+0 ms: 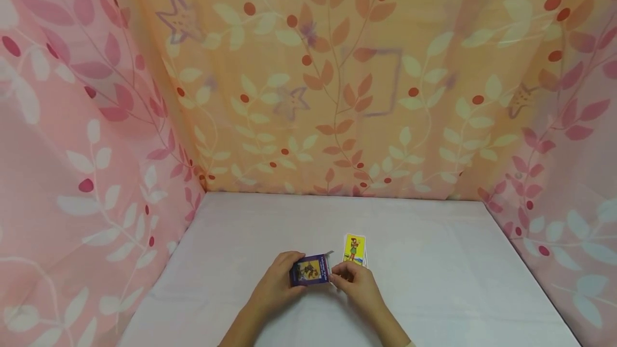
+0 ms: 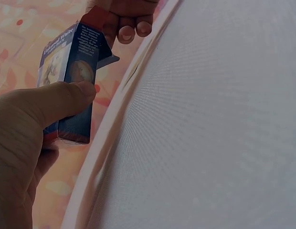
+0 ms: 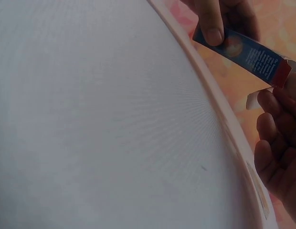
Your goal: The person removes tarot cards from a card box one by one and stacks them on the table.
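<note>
A dark blue tarot card box (image 1: pixel 309 271) with a picture on its front lies in my left hand (image 1: pixel 278 280). The thumb presses along its narrow side in the left wrist view, where the printed lettering on the box (image 2: pixel 81 52) shows. Its end flaps stand open on the right. My right hand (image 1: pixel 360 287) is at that end, thumb and index finger pinching a flap, the other fingers curled below it in the right wrist view. Just beyond the right hand lie a few cards (image 1: pixel 354 248), the top one yellow with a standing figure, partly hidden by the fingers.
A white-covered table (image 1: pixel 434 272) spreads under the hands. Patterned cloth (image 1: pixel 332 138) hangs along its back edge, and pink leafy cloth (image 1: pixel 96 175) closes off the left side, with similar cloth on the right.
</note>
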Available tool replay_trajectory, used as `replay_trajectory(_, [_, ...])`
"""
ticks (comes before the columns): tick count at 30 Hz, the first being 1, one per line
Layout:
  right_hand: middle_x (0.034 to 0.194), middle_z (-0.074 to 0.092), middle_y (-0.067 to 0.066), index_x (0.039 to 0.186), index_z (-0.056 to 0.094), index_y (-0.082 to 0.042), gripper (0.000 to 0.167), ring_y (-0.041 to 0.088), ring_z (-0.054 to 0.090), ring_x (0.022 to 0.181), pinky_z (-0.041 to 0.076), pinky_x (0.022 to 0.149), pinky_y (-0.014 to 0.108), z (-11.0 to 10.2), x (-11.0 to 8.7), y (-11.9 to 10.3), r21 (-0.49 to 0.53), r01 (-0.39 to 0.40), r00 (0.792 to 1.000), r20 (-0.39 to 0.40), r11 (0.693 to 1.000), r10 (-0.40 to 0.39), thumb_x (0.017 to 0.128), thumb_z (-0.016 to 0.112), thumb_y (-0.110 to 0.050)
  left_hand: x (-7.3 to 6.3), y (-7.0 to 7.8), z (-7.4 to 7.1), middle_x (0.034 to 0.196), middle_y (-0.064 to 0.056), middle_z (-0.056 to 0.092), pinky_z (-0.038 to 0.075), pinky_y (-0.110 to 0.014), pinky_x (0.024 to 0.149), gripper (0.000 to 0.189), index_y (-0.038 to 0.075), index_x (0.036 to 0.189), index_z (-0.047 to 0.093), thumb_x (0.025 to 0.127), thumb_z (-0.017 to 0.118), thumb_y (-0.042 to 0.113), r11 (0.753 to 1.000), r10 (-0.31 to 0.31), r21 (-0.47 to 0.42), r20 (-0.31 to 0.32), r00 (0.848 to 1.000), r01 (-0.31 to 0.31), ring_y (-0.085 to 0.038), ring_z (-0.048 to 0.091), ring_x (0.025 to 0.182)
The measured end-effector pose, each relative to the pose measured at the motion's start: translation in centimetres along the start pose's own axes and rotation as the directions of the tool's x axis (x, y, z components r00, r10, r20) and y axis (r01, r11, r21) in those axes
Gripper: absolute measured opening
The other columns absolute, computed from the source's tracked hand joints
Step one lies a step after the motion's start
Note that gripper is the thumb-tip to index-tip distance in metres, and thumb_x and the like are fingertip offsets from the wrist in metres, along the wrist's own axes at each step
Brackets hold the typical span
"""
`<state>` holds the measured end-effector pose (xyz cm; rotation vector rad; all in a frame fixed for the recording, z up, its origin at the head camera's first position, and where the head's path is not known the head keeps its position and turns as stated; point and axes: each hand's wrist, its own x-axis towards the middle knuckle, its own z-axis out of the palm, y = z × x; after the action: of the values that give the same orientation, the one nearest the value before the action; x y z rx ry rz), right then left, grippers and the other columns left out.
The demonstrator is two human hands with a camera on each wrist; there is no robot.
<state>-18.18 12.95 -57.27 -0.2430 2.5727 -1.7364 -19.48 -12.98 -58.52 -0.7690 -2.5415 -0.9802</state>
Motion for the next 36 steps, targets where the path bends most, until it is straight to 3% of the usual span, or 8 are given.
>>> replay_trajectory(8, [0.083, 0.072, -0.004, 0.097, 0.074, -0.014, 0.017, 0.012, 0.062, 0.07, 0.054, 0.06, 0.022, 0.06, -0.11, -0.03, 0.009, -0.001, 1.0, 0.005, 1.0, 0.001, 0.088, 0.08, -0.026, -0.17, 0.11, -0.04, 0.136, 0.002, 0.059, 0.05, -0.041, 0.11, 0.084, 0.016, 0.14, 0.056, 0.066, 0.096, 0.023, 0.999, 0.029, 0.018, -0.018, 0.999, -0.028, -0.019, 0.056, 0.127])
replay_trajectory(27, [0.087, 0.074, 0.003, 0.097, 0.075, -0.006, 0.018, 0.011, 0.063, 0.072, 0.055, 0.063, 0.02, 0.14, -0.4, -0.58, 0.073, -0.009, 0.999, -0.03, 0.997, 0.011, 0.089, 0.08, -0.021, -0.1, 0.07, 0.0, 0.135, 0.003, 0.059, 0.049, -0.04, 0.111, 0.081, 0.018, 0.139, 0.058, 0.067, 0.096, 0.023, 1.0, 0.003, 0.015, -0.012, 1.0, -0.003, -0.017, 0.056, 0.128])
replay_trajectory(36, [0.088, 0.074, 0.001, 0.097, 0.075, -0.006, 0.016, 0.009, 0.065, 0.076, 0.057, 0.067, 0.02, 0.03, -0.18, -0.09, 0.014, 0.008, 0.998, -0.059, 1.0, -0.007, 0.09, 0.078, -0.021, 0.05, -0.09, -0.06, 0.135, 0.003, 0.06, 0.049, -0.04, 0.111, 0.079, 0.019, 0.139, 0.057, 0.069, 0.094, 0.026, 0.999, 0.014, 0.042, -0.02, 1.0, -0.013, -0.017, 0.056, 0.128])
